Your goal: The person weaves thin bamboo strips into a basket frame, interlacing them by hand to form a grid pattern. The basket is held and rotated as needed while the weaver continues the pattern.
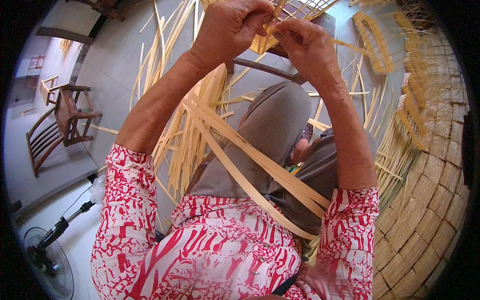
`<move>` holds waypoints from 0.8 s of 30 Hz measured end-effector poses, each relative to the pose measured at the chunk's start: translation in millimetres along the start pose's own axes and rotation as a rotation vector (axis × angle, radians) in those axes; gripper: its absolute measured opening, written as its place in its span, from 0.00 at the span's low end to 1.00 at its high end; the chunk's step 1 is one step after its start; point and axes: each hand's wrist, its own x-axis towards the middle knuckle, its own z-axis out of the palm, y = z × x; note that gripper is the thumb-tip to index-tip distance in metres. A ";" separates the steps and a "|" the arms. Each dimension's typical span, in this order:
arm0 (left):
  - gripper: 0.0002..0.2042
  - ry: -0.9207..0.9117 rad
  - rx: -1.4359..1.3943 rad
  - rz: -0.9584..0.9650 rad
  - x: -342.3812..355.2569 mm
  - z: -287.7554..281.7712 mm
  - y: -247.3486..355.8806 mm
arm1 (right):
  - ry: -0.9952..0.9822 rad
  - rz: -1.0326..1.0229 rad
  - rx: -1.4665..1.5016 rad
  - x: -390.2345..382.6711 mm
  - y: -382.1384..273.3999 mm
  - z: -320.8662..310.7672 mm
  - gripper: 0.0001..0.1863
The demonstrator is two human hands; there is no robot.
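My left hand (235,30) is closed, its thumb and fingers pinching pale bamboo strips (262,46) at the edge of an open lattice weave (300,7). Close on the right, my right hand (311,49) pinches the same spot, fingertips nearly meeting the left ones. What exactly lies between the fingertips is partly hidden. A loose strip (352,46) sticks out to the right behind my right hand. Across my grey-trousered lap lie several long, flat bamboo strips (245,150). The weave rests over a dark wooden stool (265,68) in front of my knees.
A heap of bamboo strips (185,150) covers the floor at my left. Yellow woven frames (372,42) and stacked woven blocks (425,205) line the right side. Further left stand a wooden chair (65,117) and, lower down, a black fan (50,265).
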 end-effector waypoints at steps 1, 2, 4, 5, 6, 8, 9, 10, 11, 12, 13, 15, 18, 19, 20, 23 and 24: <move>0.05 -0.007 -0.016 -0.008 -1.7 0.4 1.2 | 0.005 -0.013 -0.005 0.9 -3.0 -1.8 0.07; 0.04 -0.015 -0.032 -0.016 -3.1 0.9 1.6 | -0.013 -0.002 -0.020 0.8 -4.2 -3.1 0.07; 0.04 -0.059 -0.021 -0.019 -5.4 -0.2 0.0 | -0.050 0.019 -0.050 0.1 -6.1 -5.0 0.07; 0.04 -0.095 0.005 -0.014 -6.3 -2.9 -2.9 | -0.064 -0.019 -0.114 0.1 -7.4 -6.3 0.08; 0.04 -0.131 0.032 -0.009 -6.9 -5.4 -6.1 | -0.079 -0.057 -0.178 0.2 -8.7 -7.7 0.09; 0.04 -0.171 0.135 0.205 -3.2 -9.5 -17.3 | -0.066 -0.133 -0.233 -0.8 -7.9 -8.5 0.10; 0.04 -0.190 0.188 0.312 -2.6 -10.4 -20.9 | -0.041 -0.172 -0.225 -0.9 -6.2 -8.2 0.10; 0.04 -0.203 0.185 0.262 -2.0 -8.8 -19.9 | -0.015 -0.207 -0.222 -0.6 -7.3 -9.6 0.10; 0.04 -0.215 0.183 0.212 -1.1 -8.0 -16.9 | 0.006 -0.213 -0.211 0.3 -9.8 -10.8 0.09; 0.04 -0.227 0.181 0.161 -0.4 -6.8 -15.6 | 0.028 -0.218 -0.200 2.1 -14.1 -12.2 0.08; 0.04 -0.226 0.181 0.175 0.2 -6.8 -15.2 | 0.050 -0.229 -0.186 4.1 -18.7 -13.1 0.07; 0.04 -0.221 0.180 0.203 1.1 -7.0 -14.8 | 0.046 -0.233 -0.169 4.9 -17.3 -13.1 0.08; 0.05 -0.219 0.308 0.194 0.6 -6.0 -14.5 | 0.034 -0.169 -0.266 4.3 -17.7 -17.6 0.10; 0.04 -0.218 0.334 0.189 -1.8 -5.7 -16.9 | 0.031 -0.137 -0.316 3.5 -19.1 -19.5 0.11; 0.03 -0.217 0.361 0.184 -6.2 -5.8 -21.0 | 0.023 -0.113 -0.324 3.0 -21.9 -21.1 0.12; 0.03 -0.209 0.330 0.235 -11.0 -7.6 -26.6 | -0.007 -0.078 -0.368 0.7 -21.6 -22.5 0.13; 0.03 -0.206 0.302 0.263 -11.2 -8.9 -26.5 | -0.024 -0.093 -0.395 -2.5 -13.0 -20.1 0.12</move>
